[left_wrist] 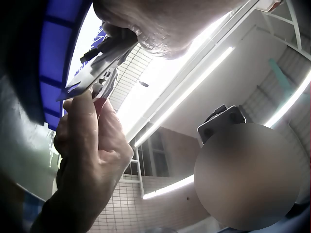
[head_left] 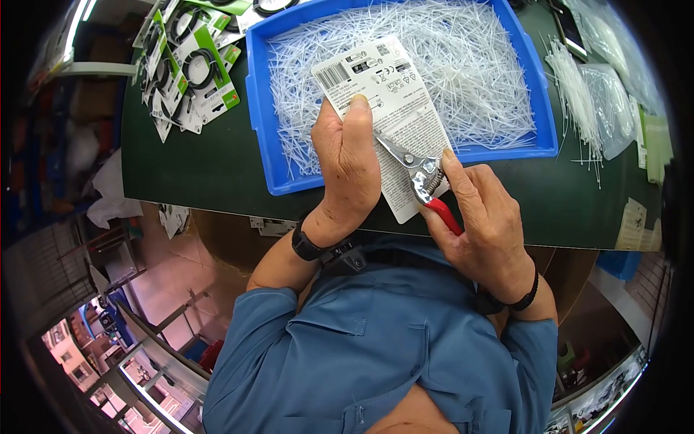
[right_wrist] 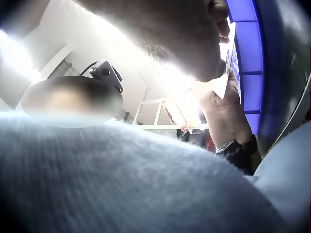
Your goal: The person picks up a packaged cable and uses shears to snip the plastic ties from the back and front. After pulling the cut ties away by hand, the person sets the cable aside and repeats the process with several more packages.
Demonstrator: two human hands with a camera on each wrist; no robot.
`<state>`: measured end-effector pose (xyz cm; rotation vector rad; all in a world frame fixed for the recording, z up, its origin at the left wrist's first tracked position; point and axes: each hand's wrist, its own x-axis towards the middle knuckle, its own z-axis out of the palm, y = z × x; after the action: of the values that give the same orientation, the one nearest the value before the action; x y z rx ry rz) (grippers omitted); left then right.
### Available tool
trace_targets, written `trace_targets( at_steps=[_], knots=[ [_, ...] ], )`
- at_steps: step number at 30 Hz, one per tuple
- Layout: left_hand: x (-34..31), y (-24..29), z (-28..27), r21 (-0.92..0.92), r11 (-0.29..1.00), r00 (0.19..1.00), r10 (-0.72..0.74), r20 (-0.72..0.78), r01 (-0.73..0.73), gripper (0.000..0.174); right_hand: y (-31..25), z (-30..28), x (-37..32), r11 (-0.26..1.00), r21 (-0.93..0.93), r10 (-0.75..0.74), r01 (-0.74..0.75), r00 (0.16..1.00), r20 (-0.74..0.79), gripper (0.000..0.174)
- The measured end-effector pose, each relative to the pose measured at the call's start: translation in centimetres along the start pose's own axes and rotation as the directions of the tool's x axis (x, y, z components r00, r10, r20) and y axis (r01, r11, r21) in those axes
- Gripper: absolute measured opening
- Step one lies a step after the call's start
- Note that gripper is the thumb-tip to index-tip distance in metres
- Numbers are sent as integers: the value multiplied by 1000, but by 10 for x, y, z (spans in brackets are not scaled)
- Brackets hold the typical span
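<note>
A white printed card with a barcode is tilted over the front of a blue tray. The left hand grips its left edge, thumb on the printed face. The right hand holds red-handled snips against the card's lower half; their blades lie across the print and point toward the left hand's thumb. In the left wrist view, the right hand is beside the card. The right wrist view shows the left hand behind the card's corner. The card's far side is hidden in the head view.
The tray holds many thin white plastic strips. Carded black cables are piled at the back left of the dark green table. White ties, clear bags and a phone lie at the right.
</note>
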<state>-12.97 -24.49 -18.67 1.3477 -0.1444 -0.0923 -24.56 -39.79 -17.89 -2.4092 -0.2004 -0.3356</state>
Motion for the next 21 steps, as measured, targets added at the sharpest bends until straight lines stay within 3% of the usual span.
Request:
trace_targets(
  at_steps=[7,10,14,18,21],
  knots=[
    [-1,2,-5,29,999,1000,-20,2,20,33,5,4,-1,996,90,-5,8,999,-32,77],
    [-1,5,-9,-114,987,992,-111,60,118,34,8,0,1,990,140,10,-5,999,-35,75],
    [6,20,-23,-115,957,956,-249,156,268,37,15,-17,7,975,220,43,-29,997,-58,73],
    [15,35,-47,-70,964,933,-229,279,257,40,23,-38,24,973,230,30,7,987,-157,74],
    [22,39,-62,-150,930,931,-305,201,336,37,26,-42,35,975,219,7,34,983,-185,73]
  ],
)
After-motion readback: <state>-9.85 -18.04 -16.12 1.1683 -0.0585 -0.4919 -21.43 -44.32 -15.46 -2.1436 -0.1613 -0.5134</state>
